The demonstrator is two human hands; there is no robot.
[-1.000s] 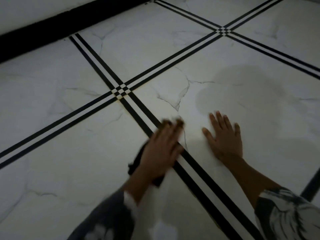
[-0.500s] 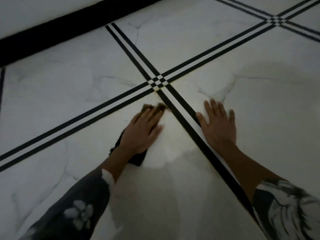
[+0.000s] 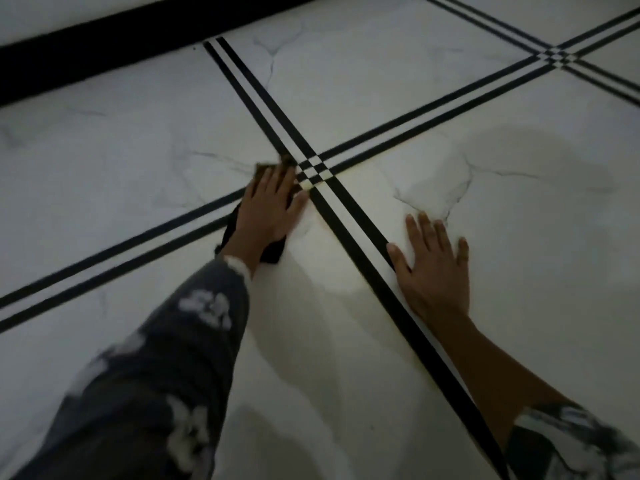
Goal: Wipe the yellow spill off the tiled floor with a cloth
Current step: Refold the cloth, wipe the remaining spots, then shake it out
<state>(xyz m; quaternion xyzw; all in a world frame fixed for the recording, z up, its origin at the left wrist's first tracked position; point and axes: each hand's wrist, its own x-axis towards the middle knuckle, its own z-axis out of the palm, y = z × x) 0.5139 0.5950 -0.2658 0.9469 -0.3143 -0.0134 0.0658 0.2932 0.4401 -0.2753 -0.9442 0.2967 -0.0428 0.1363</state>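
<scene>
i see left hand [image 3: 268,209] flat, fingers together, pressing dark cloth [image 3: 273,252] onto tiled floor [image 3: 104,168] beside stripe crossing [image 3: 313,169]. right hand [image 3: 433,268] flat, fingers spread, holding nothing. faint yellow spill [image 3: 346,209] between hands.

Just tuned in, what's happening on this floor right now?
A person kneels over the tiled floor, wiping. The left hand presses a dark cloth flat beside the crossing of black stripes. The right hand rests palm-down, bracing. A faint yellowish tint shows near the crossing.
</scene>
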